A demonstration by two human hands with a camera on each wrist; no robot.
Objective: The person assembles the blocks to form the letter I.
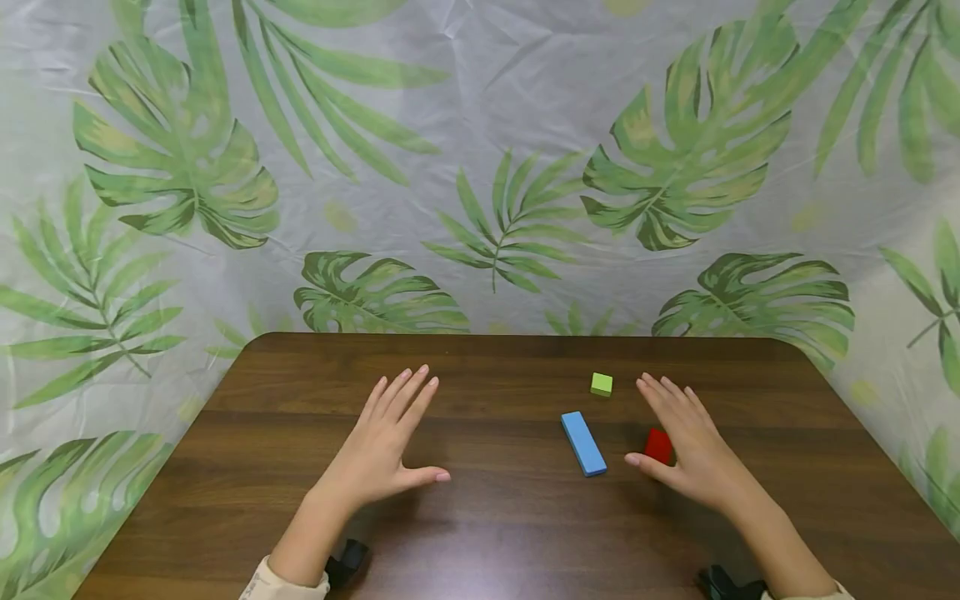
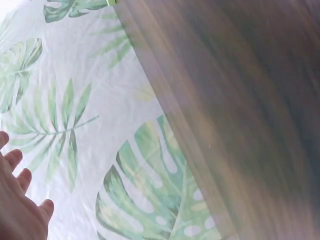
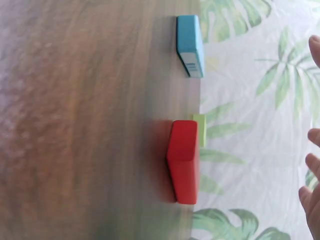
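My left hand hovers over the left half of the table, fingers spread and thumb pointing right, holding nothing. On the right side my right hand is spread in the same way, its palm turned inward. Below and partly behind it sits a red block, overlapped by the thumb and palm in the head view. Left of that lies a long blue block, slanted on the wood. Farther back rests a small light-green block. In the right wrist view the red block stands nearest, with the blue block above it.
A dark brown wooden table with rounded far corners spans the view. Behind it hangs a pale cloth printed with green leaves. Black straps sit at both wrists, beside light sleeves.
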